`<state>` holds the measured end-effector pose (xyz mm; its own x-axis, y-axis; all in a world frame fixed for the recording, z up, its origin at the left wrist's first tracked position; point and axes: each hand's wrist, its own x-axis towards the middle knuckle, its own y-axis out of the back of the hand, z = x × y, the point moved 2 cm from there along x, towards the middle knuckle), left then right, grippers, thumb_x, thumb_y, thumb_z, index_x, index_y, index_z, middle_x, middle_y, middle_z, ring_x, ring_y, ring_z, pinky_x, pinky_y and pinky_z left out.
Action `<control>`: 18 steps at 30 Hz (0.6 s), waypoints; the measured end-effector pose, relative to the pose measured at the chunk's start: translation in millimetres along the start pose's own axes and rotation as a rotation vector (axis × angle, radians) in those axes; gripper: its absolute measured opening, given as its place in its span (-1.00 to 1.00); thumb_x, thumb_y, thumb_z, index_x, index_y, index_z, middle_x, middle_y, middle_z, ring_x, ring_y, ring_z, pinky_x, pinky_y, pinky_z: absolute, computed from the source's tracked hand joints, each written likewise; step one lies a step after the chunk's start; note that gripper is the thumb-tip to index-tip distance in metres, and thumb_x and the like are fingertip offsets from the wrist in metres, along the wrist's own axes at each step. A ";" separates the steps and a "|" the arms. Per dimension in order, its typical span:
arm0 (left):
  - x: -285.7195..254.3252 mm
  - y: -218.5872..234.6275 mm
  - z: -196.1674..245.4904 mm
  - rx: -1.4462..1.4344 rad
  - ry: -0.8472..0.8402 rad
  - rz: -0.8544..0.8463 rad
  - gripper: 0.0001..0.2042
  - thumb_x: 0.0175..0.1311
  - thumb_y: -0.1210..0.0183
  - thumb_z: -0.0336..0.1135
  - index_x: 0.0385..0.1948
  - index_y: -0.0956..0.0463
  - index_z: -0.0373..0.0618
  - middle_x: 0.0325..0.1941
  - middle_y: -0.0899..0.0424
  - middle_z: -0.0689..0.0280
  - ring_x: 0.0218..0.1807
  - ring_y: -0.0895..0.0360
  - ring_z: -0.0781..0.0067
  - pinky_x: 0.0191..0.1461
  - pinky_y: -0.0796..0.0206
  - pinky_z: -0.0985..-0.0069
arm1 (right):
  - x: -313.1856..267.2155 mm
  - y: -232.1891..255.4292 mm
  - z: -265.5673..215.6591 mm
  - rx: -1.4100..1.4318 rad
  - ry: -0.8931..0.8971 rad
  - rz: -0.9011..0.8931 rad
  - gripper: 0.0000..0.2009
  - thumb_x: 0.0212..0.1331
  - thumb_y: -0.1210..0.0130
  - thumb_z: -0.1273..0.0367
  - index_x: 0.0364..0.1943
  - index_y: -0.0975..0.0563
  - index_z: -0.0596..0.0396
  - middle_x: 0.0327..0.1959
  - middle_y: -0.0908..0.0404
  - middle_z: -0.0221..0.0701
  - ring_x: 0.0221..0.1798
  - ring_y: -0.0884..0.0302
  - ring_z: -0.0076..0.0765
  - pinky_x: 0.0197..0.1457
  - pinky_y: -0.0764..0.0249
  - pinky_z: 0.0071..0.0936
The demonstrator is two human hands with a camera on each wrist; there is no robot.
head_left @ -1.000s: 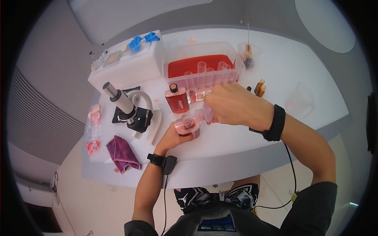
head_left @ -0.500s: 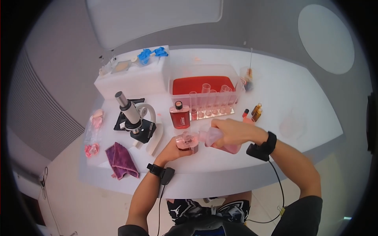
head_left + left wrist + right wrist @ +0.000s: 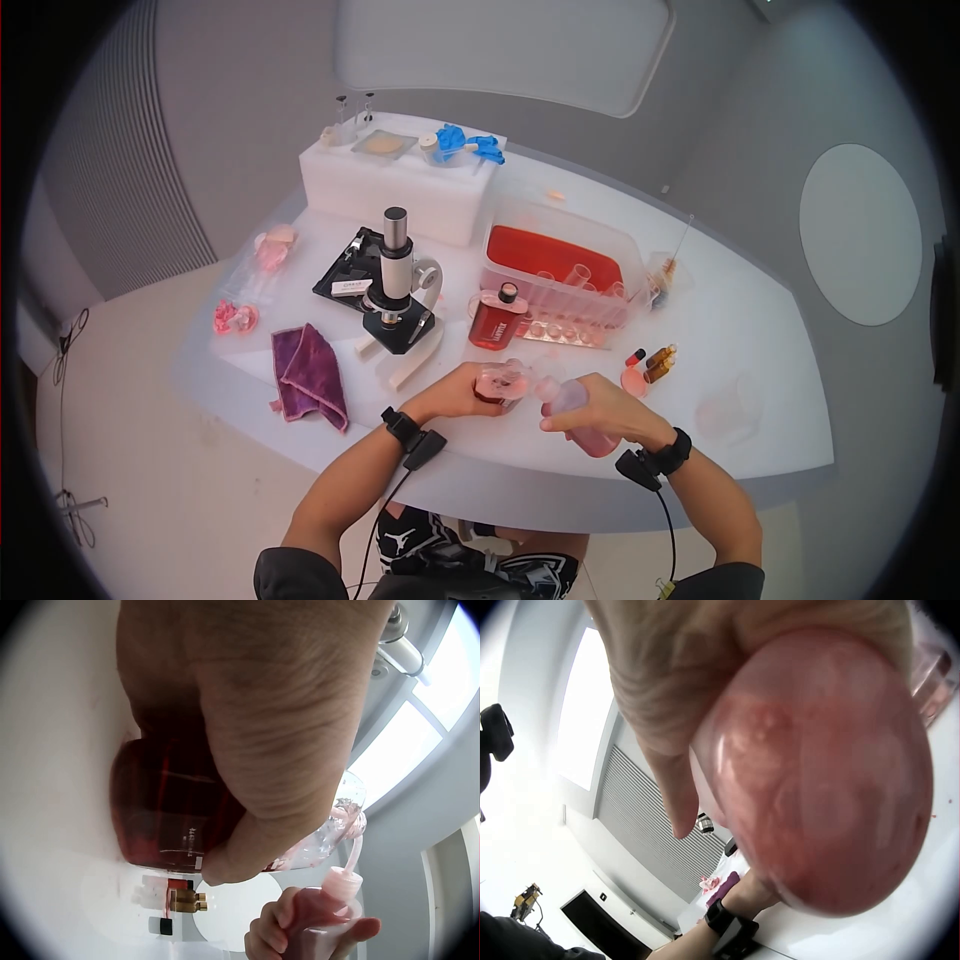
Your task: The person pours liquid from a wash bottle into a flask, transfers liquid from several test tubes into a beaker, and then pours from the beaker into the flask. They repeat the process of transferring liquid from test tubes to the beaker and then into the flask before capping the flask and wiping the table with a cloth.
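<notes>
My left hand (image 3: pixel 450 392) grips a clear glass vessel (image 3: pixel 169 806) with dark red liquid in its lower part, close over the white table. My right hand (image 3: pixel 612 408) holds a pink translucent squeeze bottle (image 3: pixel 590 432), its body leaning down toward the table's near edge. From its pale pink cap (image 3: pixel 342 883) a spout points at the vessel's clear upper part. In the right wrist view the bottle's rounded bottom fills much of the picture. Just beyond the vessel stands a red bottle (image 3: pixel 497 320) with a black cap.
A microscope (image 3: pixel 397 275) stands left of the hands, beside a purple cloth (image 3: pixel 308 380). Behind are a tub (image 3: pixel 640 262) of red liquid and a test-tube rack (image 3: pixel 565 338). Small amber vials (image 3: pixel 660 364) lie right, near a clear beaker (image 3: pixel 728 410). Blue gloves (image 3: pixel 470 143) top a white block.
My right hand has come down toward the near edge, and the squeeze bottle's body has swung lower. My left hand still grips the glass vessel. The head view has turned.
</notes>
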<state>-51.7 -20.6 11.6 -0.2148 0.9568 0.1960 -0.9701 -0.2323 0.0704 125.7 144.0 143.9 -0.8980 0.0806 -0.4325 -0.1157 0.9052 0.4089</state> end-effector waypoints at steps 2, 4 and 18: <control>0.2 1.1 -0.2 0.001 -0.010 -0.002 -0.57 0.13 -0.45 -0.52 0.09 -0.63 -0.22 0.01 -0.73 0.37 0.02 -0.58 0.57 0.21 -0.44 0.52 | 4.0 -1.5 7.4 -0.114 0.100 0.089 -0.53 0.02 -0.51 0.04 -0.31 -0.75 0.25 -0.42 -0.75 -0.32 -0.37 -0.69 -0.37 -0.21 -0.56 -0.43; 0.8 1.5 -4.1 0.009 -0.002 -0.018 -0.55 0.12 -0.45 -0.52 0.11 -0.62 -0.23 -0.01 -0.73 0.36 0.01 -0.59 0.58 0.21 -0.45 0.51 | -0.2 0.0 1.4 -0.169 0.079 0.116 -0.55 0.02 -0.50 0.06 -0.31 -0.73 0.25 -0.40 -0.74 -0.34 -0.35 -0.66 -0.41 -0.20 -0.55 -0.44; 0.0 2.5 -5.4 0.001 0.044 -0.011 -0.53 0.11 -0.46 -0.51 0.12 -0.60 -0.22 -0.01 -0.74 0.34 0.02 -0.60 0.57 0.22 -0.46 0.50 | -0.4 0.6 14.2 -0.147 0.077 0.223 -0.47 0.00 -0.50 0.00 -0.22 -0.74 0.25 -0.31 -0.78 -0.26 -0.27 -0.73 -0.35 -0.12 -0.60 -0.41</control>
<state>-54.7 -20.2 6.5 -0.2089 0.9660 0.1520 -0.9723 -0.2218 0.0734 131.9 150.4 132.9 -0.9371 0.2342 -0.2589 0.0330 0.7977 0.6022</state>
